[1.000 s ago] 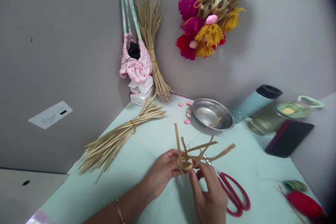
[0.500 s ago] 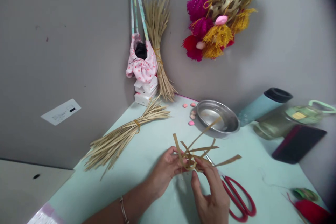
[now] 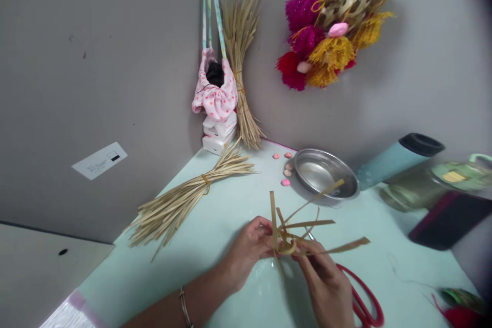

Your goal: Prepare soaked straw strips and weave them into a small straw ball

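Between my hands is a small weave of flat tan straw strips point(image 3: 285, 249), its loose ends fanning up and to the right. My left hand point(image 3: 251, 246) pinches its left side, fingers closed. On the right side, my right hand point(image 3: 325, 277) grips a strip between thumb and fingers near the woven loop. Red-handled scissors point(image 3: 371, 294) lie on the table beneath and beside my right hand, which hides part of them. A tied bundle of straw strips point(image 3: 192, 192) rests on the table to the left.
A steel bowl point(image 3: 307, 166) stands at the back, several pink bead-like pieces point(image 3: 285, 182) beside it. At right are a blue tumbler point(image 3: 395, 161), a green jug point(image 3: 407, 184), a dark tablet-like object point(image 3: 449, 220) and red yarn point(image 3: 463, 316). Woven tasselled ornaments point(image 3: 334, 25) hang on the wall.
My right thumb and fingers have closed onto a strip, where the thumb stood apart before. The weave has turned slightly. The whole view has shifted a little.
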Tool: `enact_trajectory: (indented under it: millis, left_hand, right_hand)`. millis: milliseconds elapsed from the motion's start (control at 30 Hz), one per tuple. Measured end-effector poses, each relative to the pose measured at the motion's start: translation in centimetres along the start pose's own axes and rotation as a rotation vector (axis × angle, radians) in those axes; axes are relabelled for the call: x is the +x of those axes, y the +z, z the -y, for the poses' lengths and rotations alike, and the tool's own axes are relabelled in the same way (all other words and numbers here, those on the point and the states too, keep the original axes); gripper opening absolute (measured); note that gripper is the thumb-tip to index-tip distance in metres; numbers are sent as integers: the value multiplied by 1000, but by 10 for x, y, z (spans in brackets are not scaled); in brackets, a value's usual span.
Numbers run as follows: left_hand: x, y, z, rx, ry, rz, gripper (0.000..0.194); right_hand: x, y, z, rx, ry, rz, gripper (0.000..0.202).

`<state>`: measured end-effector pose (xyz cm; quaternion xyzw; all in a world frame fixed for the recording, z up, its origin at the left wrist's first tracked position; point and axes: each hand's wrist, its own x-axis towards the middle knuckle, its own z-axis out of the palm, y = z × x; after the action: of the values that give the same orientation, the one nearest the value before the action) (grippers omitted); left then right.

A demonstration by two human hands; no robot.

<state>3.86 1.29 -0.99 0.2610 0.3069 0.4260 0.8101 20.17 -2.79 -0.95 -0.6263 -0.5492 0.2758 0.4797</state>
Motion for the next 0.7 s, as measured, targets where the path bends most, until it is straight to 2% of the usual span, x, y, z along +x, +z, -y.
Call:
enact_trajectory:
  millis: [167, 300, 467, 700]
  left_hand:
    - [-1, 1, -1, 45, -38, -21, 41]
    - [-3, 4, -3, 85, -57, -5, 45]
    - [-2, 5, -3, 91, -73, -28, 46]
    - [-2, 2, -2, 102, -96, -15, 44]
  right_hand:
    - [6, -6, 3, 57, 85, 70, 24]
    - [9, -12, -6, 78, 119, 120, 27]
    - [7, -14, -16, -25, -79, 95, 19]
    - [3, -2, -5, -37, -240, 8, 9]
